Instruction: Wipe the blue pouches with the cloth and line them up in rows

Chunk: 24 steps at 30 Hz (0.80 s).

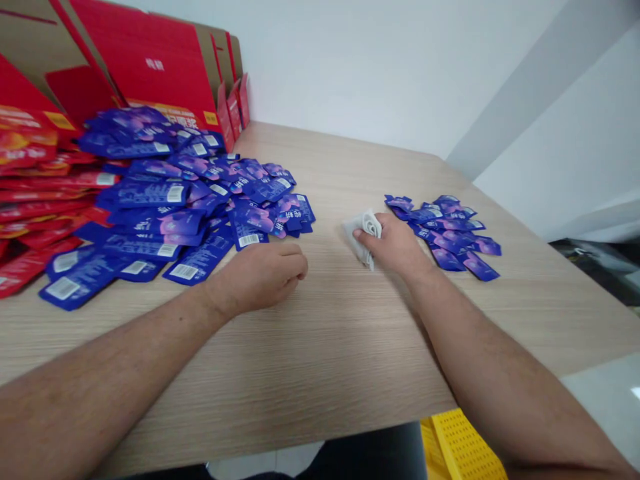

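Note:
My right hand [393, 243] is closed around a folded white cloth [363, 233], thumb on its near side, over the middle of the table. The cloth's rolled layers show at its top. My left hand [265, 277] hovers or rests in a loose fist over the wood, with nothing showing in it; its palm is hidden. Just beyond that fist lies a large heap of blue-purple packets [190, 193] with barcodes. Right of my right hand is a smaller spread of the same blue packets [453, 230].
Red packets [45, 200] are stacked at the far left. Behind them stand red and brown cardboard boxes [150, 60] against the white wall [350, 67]. A yellow perforated plastic piece [470, 443] is below the table's [320, 373] front edge. Something black [600, 260] lies beyond the right edge.

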Motion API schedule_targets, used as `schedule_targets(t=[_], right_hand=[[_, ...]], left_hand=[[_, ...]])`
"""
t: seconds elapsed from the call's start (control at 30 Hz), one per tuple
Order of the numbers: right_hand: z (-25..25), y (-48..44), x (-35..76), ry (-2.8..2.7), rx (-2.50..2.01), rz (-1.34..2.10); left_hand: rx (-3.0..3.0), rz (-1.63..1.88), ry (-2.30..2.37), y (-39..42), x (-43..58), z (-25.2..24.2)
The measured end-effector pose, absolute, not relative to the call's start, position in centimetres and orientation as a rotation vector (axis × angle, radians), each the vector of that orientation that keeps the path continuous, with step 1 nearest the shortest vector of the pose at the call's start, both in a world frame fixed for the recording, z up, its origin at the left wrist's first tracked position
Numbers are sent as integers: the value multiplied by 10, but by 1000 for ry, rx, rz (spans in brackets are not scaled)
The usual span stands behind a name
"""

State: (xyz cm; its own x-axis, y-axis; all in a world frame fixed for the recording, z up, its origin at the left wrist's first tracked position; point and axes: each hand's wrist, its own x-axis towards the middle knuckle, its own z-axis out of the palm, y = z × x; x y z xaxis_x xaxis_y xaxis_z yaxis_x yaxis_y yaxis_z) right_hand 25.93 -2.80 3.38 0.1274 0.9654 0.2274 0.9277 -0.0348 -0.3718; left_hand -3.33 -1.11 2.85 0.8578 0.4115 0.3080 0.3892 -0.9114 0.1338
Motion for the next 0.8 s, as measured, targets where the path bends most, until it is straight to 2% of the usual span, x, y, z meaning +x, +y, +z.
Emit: schedule_targets(t=[0.33,0.8], right_hand=[[32,-15,323,-1585,-2250,-158],[24,-12,383,-1450,-2637,-76]], left_hand=[[2914,472,658,-9,-35,28],[2931,436,678,-11,-34,29]])
